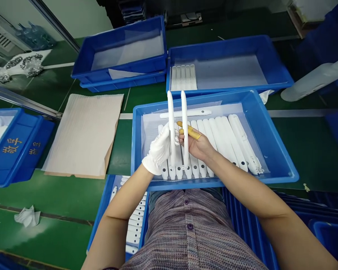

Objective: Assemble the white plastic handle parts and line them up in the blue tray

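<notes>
My left hand (160,149), in a white glove, is closed around a long white plastic strip (171,112) held on edge. Beside it, my right hand (197,142), with yellow covers on two fingers, grips a second white plastic strip (184,108). The two strips stand side by side, a small gap apart, above a blue tray (281,157). Under my hands a row of similar white strips (225,138) lies on a pale liner, several with a dark round hole near one end. One more strip (197,112) lies crosswise behind the row.
Behind stand a blue tray (273,71) with several white pieces (183,77) and stacked trays (86,60). Left lies a pale padded sheet (84,131). A white bottle (310,84) stands at right; crumpled tissue (28,216) lies left. A lower tray (101,217) holds more strips.
</notes>
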The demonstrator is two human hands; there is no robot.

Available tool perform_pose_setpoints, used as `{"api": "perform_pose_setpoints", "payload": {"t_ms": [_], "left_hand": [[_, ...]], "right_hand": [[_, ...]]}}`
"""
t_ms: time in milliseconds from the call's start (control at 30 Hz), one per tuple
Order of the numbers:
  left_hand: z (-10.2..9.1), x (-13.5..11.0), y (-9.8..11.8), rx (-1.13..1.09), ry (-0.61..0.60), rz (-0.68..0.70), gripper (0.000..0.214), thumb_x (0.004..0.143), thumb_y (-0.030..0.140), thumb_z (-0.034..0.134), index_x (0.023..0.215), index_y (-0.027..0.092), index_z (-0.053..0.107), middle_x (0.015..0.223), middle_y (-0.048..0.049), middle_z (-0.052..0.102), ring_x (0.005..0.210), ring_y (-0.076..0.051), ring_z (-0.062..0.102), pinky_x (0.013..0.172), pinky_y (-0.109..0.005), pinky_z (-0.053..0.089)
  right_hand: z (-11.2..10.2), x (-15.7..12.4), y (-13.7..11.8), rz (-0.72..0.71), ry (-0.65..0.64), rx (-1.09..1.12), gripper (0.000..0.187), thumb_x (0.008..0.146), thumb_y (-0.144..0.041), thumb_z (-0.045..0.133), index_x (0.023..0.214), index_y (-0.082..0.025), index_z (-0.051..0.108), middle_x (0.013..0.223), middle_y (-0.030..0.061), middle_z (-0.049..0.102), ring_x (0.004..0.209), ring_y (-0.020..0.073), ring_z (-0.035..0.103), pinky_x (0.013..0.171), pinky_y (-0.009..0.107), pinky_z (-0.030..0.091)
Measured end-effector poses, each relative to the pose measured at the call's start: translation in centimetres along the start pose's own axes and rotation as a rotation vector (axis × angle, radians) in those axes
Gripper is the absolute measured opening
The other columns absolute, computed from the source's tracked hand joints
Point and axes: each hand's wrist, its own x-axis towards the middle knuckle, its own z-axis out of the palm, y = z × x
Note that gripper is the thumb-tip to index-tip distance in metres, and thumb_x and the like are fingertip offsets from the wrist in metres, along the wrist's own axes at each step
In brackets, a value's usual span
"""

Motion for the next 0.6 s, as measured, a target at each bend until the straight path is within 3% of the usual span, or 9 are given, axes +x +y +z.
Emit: {"api": "perform_pose_setpoints", "payload": {"t_ms": [133,333,467,600], "left_hand": [[-1.2,-0.2,-0.2,-0.042,0.037,-0.089,0.030,0.104,0.041,0.055,0.126,0.024,0.068,0.098,-0.0046,0.067,0.075,-0.010,0.065,0.073,-0.024,0.059],[-2.5,-0.2,-0.2,0.103,0.058,-0.067,0.041,0.109,0.047,0.040,0.130,0.027,0.069,0.110,-0.0063,0.070,0.100,-0.017,0.072,0.094,-0.035,0.063],[-2.6,0.1,-0.1,0.206,0.116,-0.055,0.048,0.110,0.049,0.033,0.132,0.027,0.069,0.112,-0.0069,0.073,0.110,-0.022,0.072,0.096,-0.042,0.064],[-2.7,0.1,-0.2,0.253,0.132,-0.027,0.047,0.107,0.055,0.038,0.131,0.028,0.068,0.114,-0.0080,0.073,0.118,-0.029,0.070,0.096,-0.051,0.064]], "right_hand": [[0.0,0.0,0.5,-0.018,0.012,0.014,0.017,0.090,-0.024,0.070,0.105,-0.026,0.063,0.093,-0.0001,0.070,0.070,0.0131,0.066,0.058,0.025,0.062],[0.2,0.2,0.8,0.054,0.004,0.112,0.016,0.095,-0.020,0.062,0.106,-0.030,0.056,0.097,-0.0027,0.071,0.074,0.0091,0.066,0.062,0.019,0.060],[-0.1,0.6,1.1,0.058,0.008,0.099,0.017,0.094,-0.023,0.065,0.107,-0.030,0.057,0.099,-0.0023,0.072,0.077,0.0106,0.068,0.063,0.022,0.062],[-0.5,1.1,1.4,0.074,0.033,0.094,0.012,0.096,-0.030,0.064,0.107,-0.028,0.058,0.097,-0.0014,0.072,0.079,0.0122,0.069,0.065,0.025,0.063]]}}
